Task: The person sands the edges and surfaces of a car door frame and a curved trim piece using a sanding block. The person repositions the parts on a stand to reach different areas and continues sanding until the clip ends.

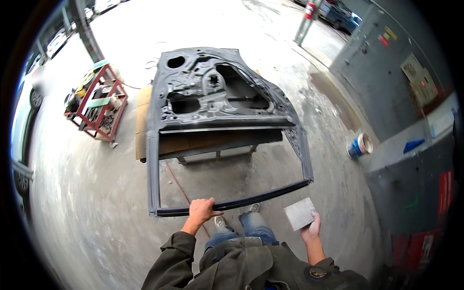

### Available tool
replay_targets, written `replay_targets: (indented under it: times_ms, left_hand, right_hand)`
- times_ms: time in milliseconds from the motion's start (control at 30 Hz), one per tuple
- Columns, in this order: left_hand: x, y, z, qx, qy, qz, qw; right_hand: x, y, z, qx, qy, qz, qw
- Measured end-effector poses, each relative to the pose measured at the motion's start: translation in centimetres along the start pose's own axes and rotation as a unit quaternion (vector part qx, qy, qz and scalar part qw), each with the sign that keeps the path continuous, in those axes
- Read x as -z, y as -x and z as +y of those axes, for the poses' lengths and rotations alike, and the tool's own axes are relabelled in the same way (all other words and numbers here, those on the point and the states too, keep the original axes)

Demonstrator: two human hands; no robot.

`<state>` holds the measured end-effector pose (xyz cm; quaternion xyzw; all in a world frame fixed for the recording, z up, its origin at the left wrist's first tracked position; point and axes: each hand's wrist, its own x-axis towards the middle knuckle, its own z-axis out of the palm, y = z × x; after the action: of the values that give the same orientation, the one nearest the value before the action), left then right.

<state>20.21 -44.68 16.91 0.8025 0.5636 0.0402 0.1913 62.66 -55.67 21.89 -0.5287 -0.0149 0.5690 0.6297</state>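
A dark grey car door panel [193, 124] lies on a support, inner side up, its window frame pointing toward me. My left hand [200, 210] is closed over the near bar [258, 195] of that frame, left of its middle. To the right of the door, my right hand [311, 228] grips a flat, square, pale grey pad [299, 213] by its right edge. The pad is apart from the frame. Whether it is a sanding pad or a folded sheet I cannot tell.
Cardboard [142, 126] shows under the door. A red tool cart [107, 116] loaded with supplies stands at left. On the right are a blue and white bucket [356, 147] and grey metal cabinets [382, 72]. A thin red hose [178, 182] crosses the floor near my feet.
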Motion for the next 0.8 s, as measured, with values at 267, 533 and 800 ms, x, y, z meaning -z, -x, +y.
replay_targets:
  times_ms: [267, 533, 800]
  left_hand:
    - [-0.2, -1.1, 2.1, -0.004, -0.034, -0.013, 0.999]
    - [-3.4, -9.9, 15.4, -0.031, -0.014, -0.077, 0.996]
    - [-9.3, -21.1, 28.4, 0.069, -0.034, -0.178, 0.981]
  right_hand:
    - [5.7, -0.8, 0.0, -0.041, -0.07, 0.081, 0.993]
    - [12.7, -5.1, -1.7, -0.073, -0.199, 0.12, 0.97]
    - [19.0, -16.0, -2.4, -0.117, -0.283, 0.098, 0.947]
